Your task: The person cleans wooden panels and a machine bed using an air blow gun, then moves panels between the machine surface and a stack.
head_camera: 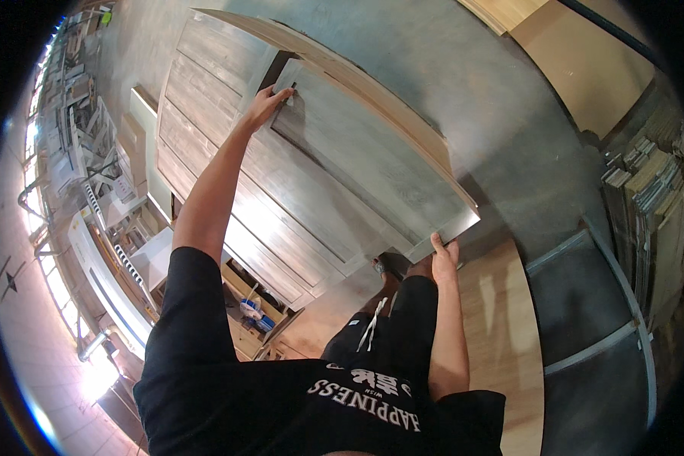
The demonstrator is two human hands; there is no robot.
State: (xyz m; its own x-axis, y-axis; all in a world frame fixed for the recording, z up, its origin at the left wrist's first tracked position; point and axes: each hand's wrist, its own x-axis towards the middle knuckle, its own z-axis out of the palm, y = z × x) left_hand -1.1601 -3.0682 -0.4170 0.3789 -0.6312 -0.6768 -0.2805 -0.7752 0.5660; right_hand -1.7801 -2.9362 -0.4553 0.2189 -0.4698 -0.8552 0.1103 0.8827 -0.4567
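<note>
A large grey-stained wooden cabinet (205,114) with panelled faces lies at a slant before me. A framed wooden door panel (370,137) covers its right part, with a dark gap at its upper left end. My left hand (267,107) holds the panel's edge beside that gap, thumb on the face near a small dark fitting; the fingertips are partly hidden. At the near right corner, my right hand (444,257) grips the panel's edge, its thumb at the face and its other fingers mostly hidden.
A plywood sheet (499,342) lies at my right, beside a metal-framed dark panel (587,308). Stacked boards (652,211) stand at the far right. An open box (262,305) with blue-and-white items sits near the cabinet's lower left end. Workshop benches and boards fill the left.
</note>
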